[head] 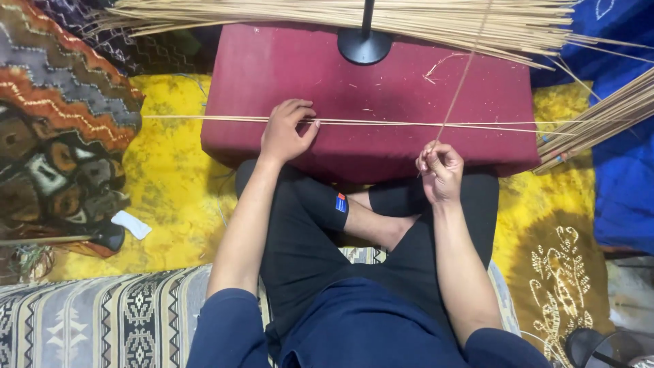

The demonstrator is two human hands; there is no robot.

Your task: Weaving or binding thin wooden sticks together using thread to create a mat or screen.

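A person sits cross-legged behind a low dark-red bench [381, 88], seen from above. The left hand [286, 131] rests on the bench with its fingers [305, 117] curled down onto a few long thin sticks [381, 123] that lie side by side across the top, pinning them flat. The right hand [439, 169] is held just in front of the bench edge, fingers clenched in a pinch on the lower end of a single stick [462, 82] that slants up and away, crossing over the flat ones.

As far as it shows, the work looks barely begun — only those few sticks are laid out and one crossing piece is in hand. No woven or tied section can be made out. A thick bundle of sticks [354, 17] lies along the far edge of the bench and another heap of sticks [599, 116] lies at the right, both apparently unused. A black round stand base [364, 44] sits on the bench, on a yellow patterned cloth [170, 177].
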